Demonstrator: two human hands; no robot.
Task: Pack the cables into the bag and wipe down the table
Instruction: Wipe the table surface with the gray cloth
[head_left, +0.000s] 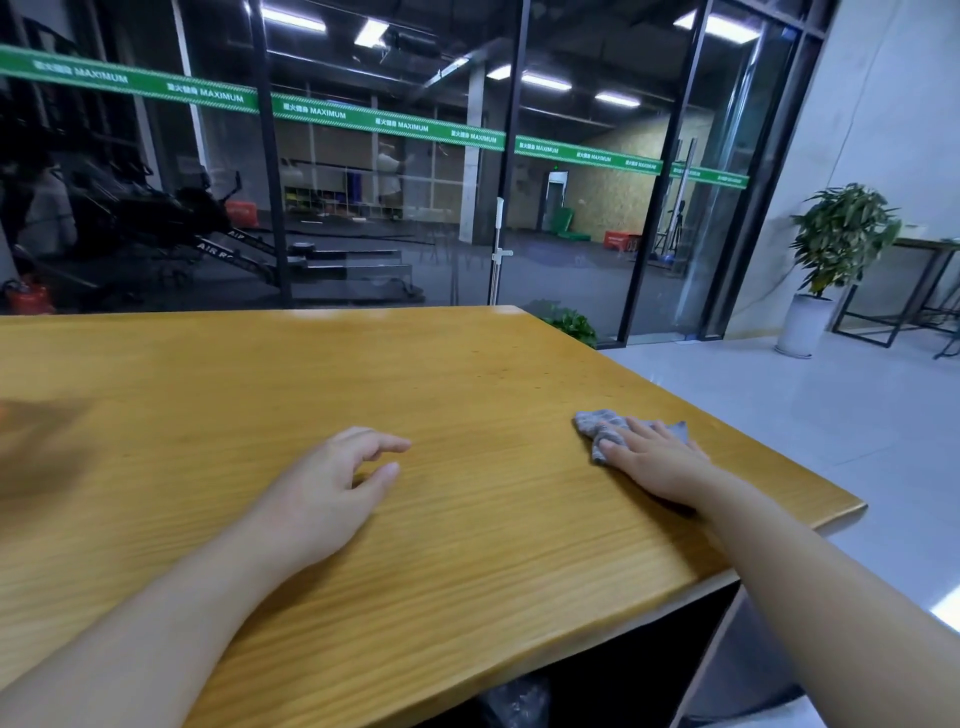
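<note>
A grey cloth (597, 426) lies on the yellow wooden table (415, 374) near its right edge. My right hand (657, 460) presses flat on the cloth with straight fingers, covering most of it. My left hand (332, 486) hovers just over the middle of the table, fingers loosely curled, holding nothing. No cables or bag show on the tabletop. A blurred dark shape (36, 447) sits at the table's far left edge; I cannot tell what it is.
A glass wall with a green stripe (363, 119) stands behind the table. A potted plant (831, 260) in a white pot stands on the tiled floor at right. The table's right edge drops to the floor close to my right hand.
</note>
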